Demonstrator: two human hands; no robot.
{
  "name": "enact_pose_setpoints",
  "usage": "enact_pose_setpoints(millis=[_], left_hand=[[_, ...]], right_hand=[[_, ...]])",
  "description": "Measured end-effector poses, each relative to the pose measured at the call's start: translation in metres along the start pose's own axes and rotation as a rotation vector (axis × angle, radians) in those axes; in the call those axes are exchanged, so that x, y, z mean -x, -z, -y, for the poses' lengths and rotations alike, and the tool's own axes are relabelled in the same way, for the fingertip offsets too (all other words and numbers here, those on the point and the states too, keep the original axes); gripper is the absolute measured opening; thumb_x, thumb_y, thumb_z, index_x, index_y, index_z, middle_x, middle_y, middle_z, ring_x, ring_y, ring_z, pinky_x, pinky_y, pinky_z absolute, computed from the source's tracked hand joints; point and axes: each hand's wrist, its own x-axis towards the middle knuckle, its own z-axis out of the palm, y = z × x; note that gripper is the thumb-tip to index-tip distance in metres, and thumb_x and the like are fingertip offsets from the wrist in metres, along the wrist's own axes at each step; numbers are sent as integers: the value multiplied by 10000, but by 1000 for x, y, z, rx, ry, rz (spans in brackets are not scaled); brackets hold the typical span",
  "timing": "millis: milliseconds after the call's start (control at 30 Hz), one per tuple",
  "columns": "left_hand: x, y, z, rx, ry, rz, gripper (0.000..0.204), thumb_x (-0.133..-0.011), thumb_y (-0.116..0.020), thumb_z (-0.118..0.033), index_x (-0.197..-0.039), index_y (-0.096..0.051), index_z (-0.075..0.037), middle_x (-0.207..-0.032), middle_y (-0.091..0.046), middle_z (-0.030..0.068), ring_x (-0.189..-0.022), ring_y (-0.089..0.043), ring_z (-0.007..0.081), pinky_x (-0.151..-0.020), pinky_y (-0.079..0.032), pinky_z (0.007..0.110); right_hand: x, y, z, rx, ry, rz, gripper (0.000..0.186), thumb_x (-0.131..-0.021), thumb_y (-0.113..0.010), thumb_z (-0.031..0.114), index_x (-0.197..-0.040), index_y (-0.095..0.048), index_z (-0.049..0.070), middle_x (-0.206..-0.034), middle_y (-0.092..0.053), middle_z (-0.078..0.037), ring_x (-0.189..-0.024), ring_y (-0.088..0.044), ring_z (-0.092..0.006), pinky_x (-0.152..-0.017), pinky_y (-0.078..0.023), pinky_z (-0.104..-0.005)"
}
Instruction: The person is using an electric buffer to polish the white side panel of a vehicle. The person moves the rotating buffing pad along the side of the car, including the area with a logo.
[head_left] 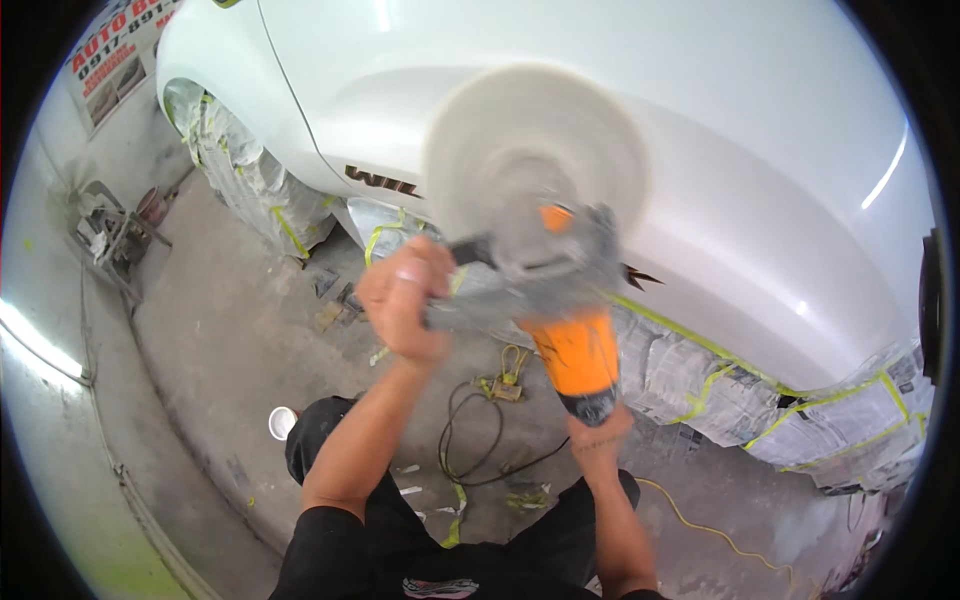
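Note:
Both my hands hold an orange and grey power polisher (575, 352) up against the side of a white car (730, 190). Its round pale pad (470, 120) is blurred, as if spinning, and lies over the body panel. Closed round the black side handle is my left hand (405, 295), slightly smeared by motion. My right hand (600, 440) wraps the rear end of the orange body, its fingers partly hidden. Dark lettering (382, 181) on the panel shows left of the pad, and part of it is covered by the tool.
Paper and yellow-green tape mask the wheel (255, 185) and lower sill (690, 385). A black cord (447, 440) loops on the floor beside a yellow plug (508, 388). A white cup (283, 423) stands by my left knee; a chair (115, 235) is near the left wall.

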Motion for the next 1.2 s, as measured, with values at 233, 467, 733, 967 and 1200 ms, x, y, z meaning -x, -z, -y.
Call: enact_pose_setpoints(millis=[233, 467, 733, 967, 1200], left_hand=[[14, -15, 0, -20, 40, 83, 359, -901, -437, -197, -574, -454, -49, -547, -436, 68, -573, -417, 214, -612, -404, 381], [-14, 20, 8, 61, 15, -150, 384, -911, -417, -249, -566, -347, -95, -525, -347, 59, -534, -344, 193, -561, -340, 358], [6, -18, 2, 51, 80, -35, 401, -888, -442, -262, -536, -363, -86, -505, -351, 75, -509, -325, 192, -543, -330, 362], [-6, 5, 9, 147, 119, -202, 375, -901, -445, -267, -570, -346, -120, -530, -323, 33, -527, -339, 165, -544, -323, 335], [-7, 12, 12, 160, 136, -230, 363, -909, -444, -267, -589, -349, -124, -539, -327, 32, -533, -352, 163, -551, -326, 310]], right_hand=[[13, 11, -19, 83, 20, -39, 332, -730, -758, 113, -1003, -652, -45, -800, -682, -239, -774, -698, -428, -653, -525, -397], [-13, -2, 18, 35, 39, 26, 386, -720, -777, 118, -1048, -650, -41, -817, -682, -244, -778, -684, -450, -674, -532, -421], [19, 21, 8, 21, 79, -71, 393, -728, -769, 91, -1073, -641, -49, -883, -684, -259, -834, -678, -464, -707, -534, -414], [2, 24, 39, 177, 73, -15, 362, -712, -798, 118, -996, -628, -29, -843, -674, -236, -793, -670, -447, -687, -524, -448], [0, 27, 46, 182, 96, -56, 308, -705, -755, 92, -955, -628, -34, -768, -652, -249, -767, -668, -475, -662, -524, -419]])
